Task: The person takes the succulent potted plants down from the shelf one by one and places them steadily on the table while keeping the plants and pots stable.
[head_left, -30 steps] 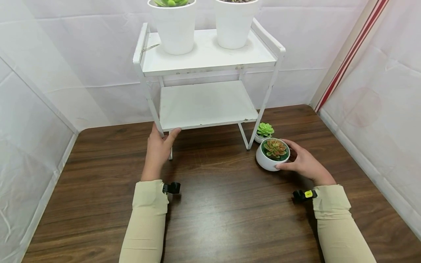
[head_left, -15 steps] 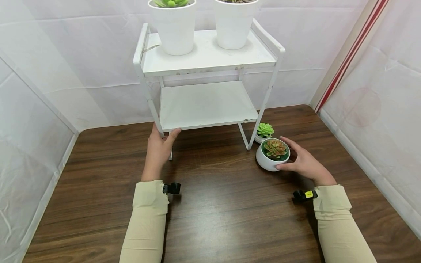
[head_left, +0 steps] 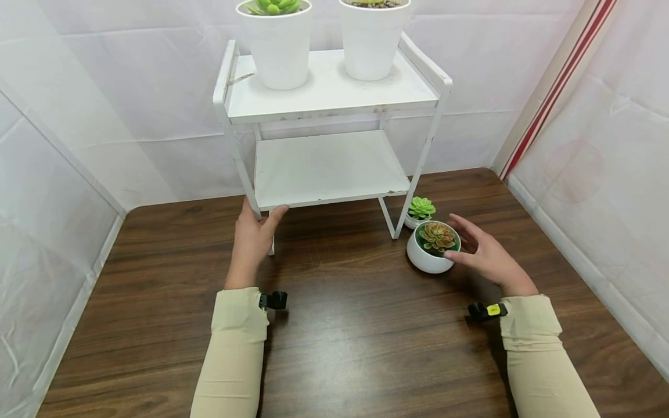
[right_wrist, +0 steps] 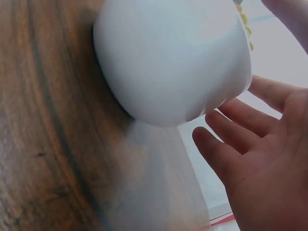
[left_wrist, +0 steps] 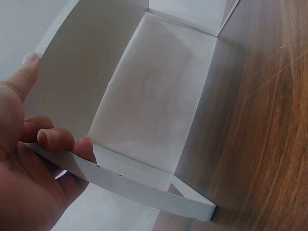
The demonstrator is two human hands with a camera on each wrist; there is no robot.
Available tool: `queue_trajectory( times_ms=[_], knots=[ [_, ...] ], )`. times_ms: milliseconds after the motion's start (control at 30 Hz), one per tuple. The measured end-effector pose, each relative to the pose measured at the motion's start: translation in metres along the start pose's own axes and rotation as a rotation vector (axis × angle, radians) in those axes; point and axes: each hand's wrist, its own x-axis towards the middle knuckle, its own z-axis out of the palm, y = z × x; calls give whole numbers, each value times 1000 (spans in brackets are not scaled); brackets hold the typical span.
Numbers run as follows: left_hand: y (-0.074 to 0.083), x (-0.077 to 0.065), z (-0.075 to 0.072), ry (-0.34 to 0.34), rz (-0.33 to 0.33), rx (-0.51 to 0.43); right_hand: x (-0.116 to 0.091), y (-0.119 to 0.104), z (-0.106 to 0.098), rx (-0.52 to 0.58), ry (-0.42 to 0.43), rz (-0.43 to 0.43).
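Observation:
My left hand grips the white two-tier shelf rack at its lower left front corner. In the left wrist view the fingers curl round the leg, and the thumb lies along the lower shelf's edge. On the table at the rack's right front leg sits a white bowl-shaped pot with an orange-green succulent. My right hand is spread at the pot's right side, its thumb by the rim. In the right wrist view the fingers are loosely extended beside the pot.
Behind the bowl-shaped pot stands a small pot with a bright green succulent. Two tall white pots, a left one and a right one, stand on the top shelf. White cloth hangs around the brown wooden table.
My right hand has loosened from the bowl-shaped pot and shifted slightly up and right. The pot stays in place. My left hand keeps its grip on the rack.

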Motion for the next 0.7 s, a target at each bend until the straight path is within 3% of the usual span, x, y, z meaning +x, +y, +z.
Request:
queue_trajectory(
  times_ms=[333, 700],
  knots=[
    [2, 1, 1, 1, 7, 1, 2, -11, -9, -5, 64, -61],
    [0, 0, 0, -9, -16, 1, 5, -27, -12, 7, 65, -54]
  ],
)
